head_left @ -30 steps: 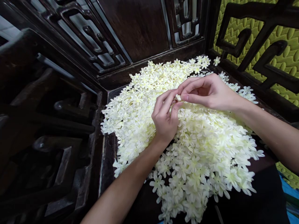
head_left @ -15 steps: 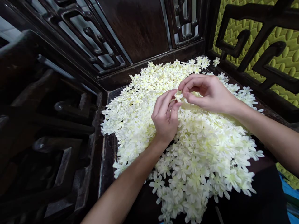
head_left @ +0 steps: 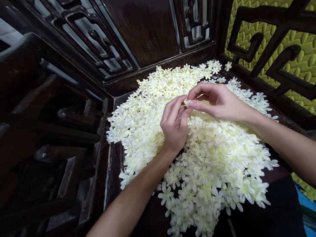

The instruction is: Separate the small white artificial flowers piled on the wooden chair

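Note:
A wide heap of pale cream artificial flowers [head_left: 212, 158] spreads beneath both hands. My left hand [head_left: 175, 123] is over the middle of the heap, its fingers curled and closed around a small pale flower piece [head_left: 186, 102]. From the other side, my right hand [head_left: 214, 102] pinches the same piece between thumb and index finger. The fingertips of the two hands nearly meet there. Most of the piece is covered by fingers, so its exact shape cannot be made out.
The flowers lie on a dark wooden seat [head_left: 116, 154] with a carved backrest [head_left: 148, 29] behind. A carved armrest [head_left: 61, 151] stands at the left. Past the right-hand lattice [head_left: 283, 59] is a yellow-green quilted cloth [head_left: 298, 39]. One loose flower [head_left: 228, 66] lies near the back corner.
My right hand has moved slightly left and down, and its thumb and index finger have closed on the small flower piece. My left hand has stayed nearly still.

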{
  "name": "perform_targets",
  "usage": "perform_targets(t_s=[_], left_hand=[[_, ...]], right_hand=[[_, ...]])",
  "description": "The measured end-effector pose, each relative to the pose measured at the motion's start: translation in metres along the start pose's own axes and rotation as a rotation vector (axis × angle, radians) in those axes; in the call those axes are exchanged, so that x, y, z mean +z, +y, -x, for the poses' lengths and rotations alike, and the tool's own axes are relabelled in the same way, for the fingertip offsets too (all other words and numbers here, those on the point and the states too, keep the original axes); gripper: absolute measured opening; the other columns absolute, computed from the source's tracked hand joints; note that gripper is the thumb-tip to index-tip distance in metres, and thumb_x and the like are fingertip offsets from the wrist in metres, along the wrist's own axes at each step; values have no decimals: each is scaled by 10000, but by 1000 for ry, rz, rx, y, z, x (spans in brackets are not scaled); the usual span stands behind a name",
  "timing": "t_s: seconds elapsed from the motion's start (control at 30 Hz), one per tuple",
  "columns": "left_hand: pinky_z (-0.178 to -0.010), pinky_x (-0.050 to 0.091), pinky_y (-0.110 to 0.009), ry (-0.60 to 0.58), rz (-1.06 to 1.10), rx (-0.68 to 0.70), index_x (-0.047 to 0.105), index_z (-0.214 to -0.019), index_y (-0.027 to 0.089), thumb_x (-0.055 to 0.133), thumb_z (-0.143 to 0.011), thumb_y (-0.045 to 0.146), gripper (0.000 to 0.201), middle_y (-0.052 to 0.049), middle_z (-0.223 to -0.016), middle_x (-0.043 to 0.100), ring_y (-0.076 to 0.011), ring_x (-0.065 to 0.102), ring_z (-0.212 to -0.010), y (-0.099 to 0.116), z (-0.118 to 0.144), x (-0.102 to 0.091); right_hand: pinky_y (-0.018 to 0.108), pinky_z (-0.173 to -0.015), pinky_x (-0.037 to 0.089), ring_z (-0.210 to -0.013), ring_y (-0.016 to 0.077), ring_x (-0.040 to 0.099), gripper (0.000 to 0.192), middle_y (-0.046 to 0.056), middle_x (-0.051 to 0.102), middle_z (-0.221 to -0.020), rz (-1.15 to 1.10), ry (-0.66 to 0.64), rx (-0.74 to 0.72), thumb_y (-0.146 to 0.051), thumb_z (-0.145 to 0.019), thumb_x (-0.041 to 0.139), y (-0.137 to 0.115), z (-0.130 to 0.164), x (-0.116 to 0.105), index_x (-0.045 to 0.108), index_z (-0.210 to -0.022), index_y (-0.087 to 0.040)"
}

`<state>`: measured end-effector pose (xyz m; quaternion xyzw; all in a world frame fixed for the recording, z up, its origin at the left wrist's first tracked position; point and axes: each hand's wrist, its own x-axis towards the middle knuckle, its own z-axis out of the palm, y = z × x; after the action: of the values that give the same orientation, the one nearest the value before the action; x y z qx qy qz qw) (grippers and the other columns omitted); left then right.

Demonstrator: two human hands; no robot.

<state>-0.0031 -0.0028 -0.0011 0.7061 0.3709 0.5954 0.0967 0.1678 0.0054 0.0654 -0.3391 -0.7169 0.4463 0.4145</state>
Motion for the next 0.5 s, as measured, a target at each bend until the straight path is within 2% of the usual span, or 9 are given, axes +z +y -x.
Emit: perform_targets(t_s=[0.17, 0.5], left_hand=[[-911, 605, -268, -10, -2, -2, 641, -1233, 209, 581, -951, 272, 294, -61, -1210, 669, -155, 654, -1113, 1, 0, -1], [-924, 582, -251, 15, -20, 25, 651, -1197, 183, 574, -949, 214, 261, -64, -1164, 669, -137, 645, -1068, 2, -3, -2]], right_hand=[[354, -754, 553, -883, 202, 649, 206, 77, 693, -997, -30, -17, 1, -372, -852, 768, 1, -1, -3, 705, -895, -180], [273, -571, 476, -725, 136, 598, 198, 75, 675, -931, 29, 45, 18, -356, -940, 673, -1, 0, -1, 658, -953, -159]])
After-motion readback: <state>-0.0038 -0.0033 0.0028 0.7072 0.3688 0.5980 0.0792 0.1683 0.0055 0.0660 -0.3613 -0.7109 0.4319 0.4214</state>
